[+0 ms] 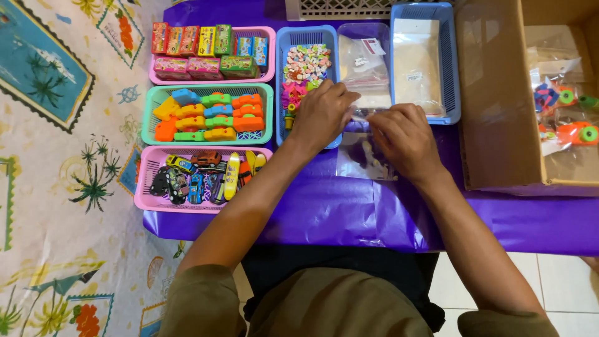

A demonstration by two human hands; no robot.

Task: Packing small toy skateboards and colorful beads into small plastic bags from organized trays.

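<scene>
Both of your hands meet over a clear, crinkly plastic bag lying flat on the glossy purple table cover. Your left hand is curled with the fingers pinched at the bag's top edge; your right hand is bent the same way, fingertips closed on that edge just beside the left. Whether anything sits inside the bag you cannot tell from here.

Just beyond your left hand stands a blue slotted plastic basket heaped with small pastel pieces. To its right lies a stack of more clear bags, then a second blue basket lined with flat transparent sleeves. On your left sit three rectangular mesh trays: a pink tray of small printed boxes, a green tray of chunky blocky plastic toys in orange, yellow and blue, and another pink tray of little toy cars. A cardboard box at right holds bagged orange and green toys.
</scene>
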